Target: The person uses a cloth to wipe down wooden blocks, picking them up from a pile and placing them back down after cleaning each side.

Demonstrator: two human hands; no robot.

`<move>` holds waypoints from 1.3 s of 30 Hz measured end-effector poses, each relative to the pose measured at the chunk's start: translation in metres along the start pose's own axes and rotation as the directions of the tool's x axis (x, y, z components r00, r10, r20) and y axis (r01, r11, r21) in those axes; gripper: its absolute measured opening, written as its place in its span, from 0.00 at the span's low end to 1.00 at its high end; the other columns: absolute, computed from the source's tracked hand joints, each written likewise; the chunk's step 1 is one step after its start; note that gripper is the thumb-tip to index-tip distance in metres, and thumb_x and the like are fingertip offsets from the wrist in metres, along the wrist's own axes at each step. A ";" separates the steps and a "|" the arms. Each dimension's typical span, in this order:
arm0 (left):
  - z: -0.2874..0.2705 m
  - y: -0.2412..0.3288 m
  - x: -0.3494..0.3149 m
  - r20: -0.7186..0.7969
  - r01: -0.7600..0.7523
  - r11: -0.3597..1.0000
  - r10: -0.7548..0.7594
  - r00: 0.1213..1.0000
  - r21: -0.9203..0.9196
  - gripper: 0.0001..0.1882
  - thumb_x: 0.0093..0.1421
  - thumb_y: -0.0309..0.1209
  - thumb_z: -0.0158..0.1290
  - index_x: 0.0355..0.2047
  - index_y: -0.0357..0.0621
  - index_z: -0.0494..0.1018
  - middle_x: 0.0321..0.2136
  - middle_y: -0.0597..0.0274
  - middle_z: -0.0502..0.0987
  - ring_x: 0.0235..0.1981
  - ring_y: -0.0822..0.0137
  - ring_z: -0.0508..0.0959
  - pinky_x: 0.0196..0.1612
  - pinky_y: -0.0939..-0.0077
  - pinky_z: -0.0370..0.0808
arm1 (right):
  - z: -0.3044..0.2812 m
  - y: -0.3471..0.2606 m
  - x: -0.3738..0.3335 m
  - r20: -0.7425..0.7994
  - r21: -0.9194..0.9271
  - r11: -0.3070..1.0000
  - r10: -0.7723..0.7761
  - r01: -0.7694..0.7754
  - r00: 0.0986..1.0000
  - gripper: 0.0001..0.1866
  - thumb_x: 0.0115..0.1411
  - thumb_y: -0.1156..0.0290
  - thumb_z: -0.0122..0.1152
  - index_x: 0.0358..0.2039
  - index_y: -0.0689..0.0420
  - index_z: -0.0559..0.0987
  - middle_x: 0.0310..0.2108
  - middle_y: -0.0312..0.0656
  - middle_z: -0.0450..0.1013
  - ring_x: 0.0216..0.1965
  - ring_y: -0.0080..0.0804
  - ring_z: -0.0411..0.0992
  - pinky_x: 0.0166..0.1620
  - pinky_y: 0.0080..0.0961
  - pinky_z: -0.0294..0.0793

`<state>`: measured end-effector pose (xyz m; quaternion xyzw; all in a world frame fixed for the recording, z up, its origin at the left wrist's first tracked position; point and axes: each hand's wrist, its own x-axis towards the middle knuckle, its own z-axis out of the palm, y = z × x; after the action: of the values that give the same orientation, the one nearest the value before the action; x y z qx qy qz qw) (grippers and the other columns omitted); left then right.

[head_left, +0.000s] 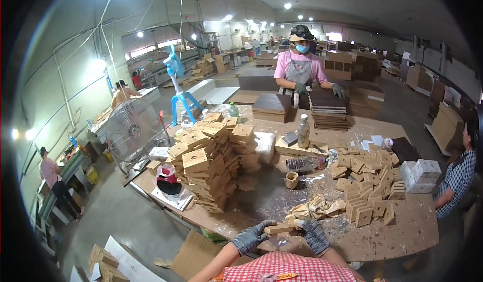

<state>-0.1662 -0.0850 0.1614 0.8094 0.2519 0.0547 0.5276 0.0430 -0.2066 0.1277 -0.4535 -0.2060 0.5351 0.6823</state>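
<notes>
Between my gloved hands, at the table's near edge, is a small light wooden block (279, 228). My left hand (250, 237), in a grey striped glove, grips its left end. My right hand (314, 236), gloved alike, has its fingers closed at the block's right end. Just beyond lies a crumpled, stained cloth (316, 207). Left of it rises a tall stack of wooden blocks (209, 161) with a hole in each face. A loose heap of similar blocks (370, 181) spreads over the table to the right.
A small open jar (292, 180), a plastic bottle on its side (305, 164) and an upright bottle (303, 131) stand mid-table. A white wrapped bundle (421, 175) sits at the right edge. Across the table a person (301, 63) handles dark boards (328, 106). A fan (133, 131) stands left.
</notes>
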 end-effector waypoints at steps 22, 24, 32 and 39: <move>0.061 0.057 0.009 -0.124 0.075 0.841 -0.166 0.978 -0.536 0.20 0.58 0.40 0.55 0.44 0.37 0.73 0.32 0.66 0.76 0.32 0.77 0.74 0.36 0.81 0.73 | 0.013 -0.066 -0.036 0.179 -0.346 0.804 -0.450 0.484 0.875 0.23 0.50 0.71 0.66 0.48 0.59 0.72 0.42 0.39 0.72 0.41 0.26 0.71 0.47 0.21 0.71; 0.060 0.055 0.010 -0.139 0.050 0.840 -0.148 0.979 -0.541 0.20 0.58 0.39 0.55 0.44 0.37 0.73 0.32 0.66 0.76 0.32 0.76 0.75 0.37 0.81 0.73 | 0.023 -0.061 -0.037 0.351 -0.575 0.581 -0.461 0.576 0.815 0.25 0.48 0.70 0.66 0.48 0.59 0.72 0.41 0.39 0.72 0.42 0.26 0.70 0.46 0.23 0.71; 0.048 0.051 0.011 -0.223 0.000 0.856 -0.135 0.965 -0.517 0.20 0.59 0.37 0.54 0.47 0.36 0.71 0.34 0.67 0.76 0.32 0.79 0.73 0.37 0.84 0.71 | 0.030 -0.058 -0.014 0.393 -0.676 0.370 -0.550 0.637 0.737 0.21 0.47 0.71 0.65 0.43 0.57 0.75 0.31 0.37 0.67 0.32 0.25 0.68 0.36 0.22 0.71; 0.021 0.041 0.006 -0.189 0.005 0.778 -0.158 0.969 -0.628 0.21 0.59 0.38 0.55 0.48 0.37 0.71 0.35 0.68 0.76 0.33 0.79 0.73 0.37 0.85 0.71 | 0.026 -0.060 0.006 0.209 -0.741 0.509 -0.446 0.438 0.871 0.19 0.47 0.71 0.67 0.40 0.60 0.76 0.31 0.32 0.66 0.28 0.17 0.65 0.33 0.15 0.69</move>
<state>-0.1393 -0.1131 0.1874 0.5659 0.3144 0.2055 0.7339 0.0582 -0.1917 0.1901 -0.6340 -0.5187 0.2017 0.5369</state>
